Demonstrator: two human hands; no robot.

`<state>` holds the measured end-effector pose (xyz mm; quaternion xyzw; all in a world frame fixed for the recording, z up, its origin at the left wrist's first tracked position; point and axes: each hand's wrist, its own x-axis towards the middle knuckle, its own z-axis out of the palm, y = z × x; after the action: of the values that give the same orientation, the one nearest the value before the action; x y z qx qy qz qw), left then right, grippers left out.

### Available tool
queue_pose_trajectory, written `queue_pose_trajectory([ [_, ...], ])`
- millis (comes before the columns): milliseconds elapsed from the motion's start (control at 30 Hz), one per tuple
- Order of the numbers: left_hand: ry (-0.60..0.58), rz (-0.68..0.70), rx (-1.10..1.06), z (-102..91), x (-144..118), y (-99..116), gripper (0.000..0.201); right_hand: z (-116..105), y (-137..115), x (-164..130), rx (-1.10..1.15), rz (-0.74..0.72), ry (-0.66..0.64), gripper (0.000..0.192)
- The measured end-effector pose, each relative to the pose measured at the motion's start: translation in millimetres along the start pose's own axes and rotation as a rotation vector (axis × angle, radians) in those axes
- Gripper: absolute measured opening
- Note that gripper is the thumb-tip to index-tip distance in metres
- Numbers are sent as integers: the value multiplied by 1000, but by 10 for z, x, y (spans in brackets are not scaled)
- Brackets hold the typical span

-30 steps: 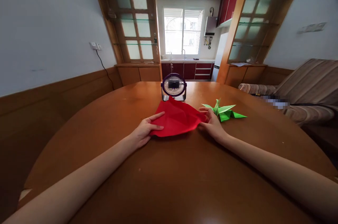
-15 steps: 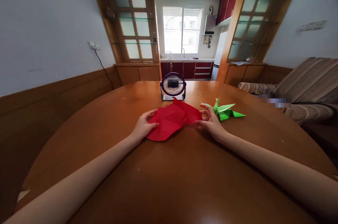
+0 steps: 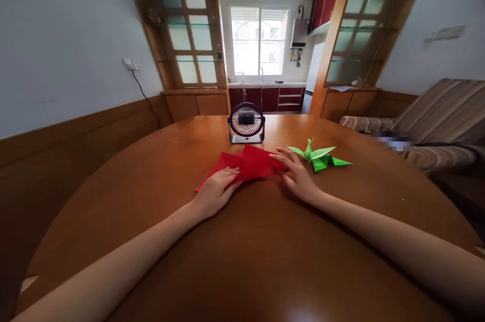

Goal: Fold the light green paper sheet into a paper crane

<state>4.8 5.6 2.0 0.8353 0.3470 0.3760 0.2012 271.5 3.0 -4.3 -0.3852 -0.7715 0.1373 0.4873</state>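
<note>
A sheet of red paper lies partly folded on the round wooden table. My left hand rests flat on its near left part, fingers together and pressing down. My right hand lies on its right edge with the fingers stretched over the paper. A green folded paper crane sits just right of my right hand, apart from it.
A small purple desk fan stands behind the red paper. A striped sofa is to the right of the table. A wall socket with a cable is on the left wall. Behind is a kitchen with a window.
The red paper went from a raised, open sheet to a flatter folded shape. Both hands came down onto it, the left sliding onto its near corner, the right over its right edge.
</note>
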Motion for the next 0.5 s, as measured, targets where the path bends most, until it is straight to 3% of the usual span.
queue_pose_trajectory([
  [167, 104, 0, 11, -52, -7, 39, 25, -6, -32, -37, -145, -62, -149, 29],
  [333, 163, 66, 17, -38, -19, 125, 28, 13, -114, -19, -299, -151, -96, 38],
  [500, 165, 122, 88, -51, -38, 127, 27, 24, -68, 4, -346, -138, -78, 26],
])
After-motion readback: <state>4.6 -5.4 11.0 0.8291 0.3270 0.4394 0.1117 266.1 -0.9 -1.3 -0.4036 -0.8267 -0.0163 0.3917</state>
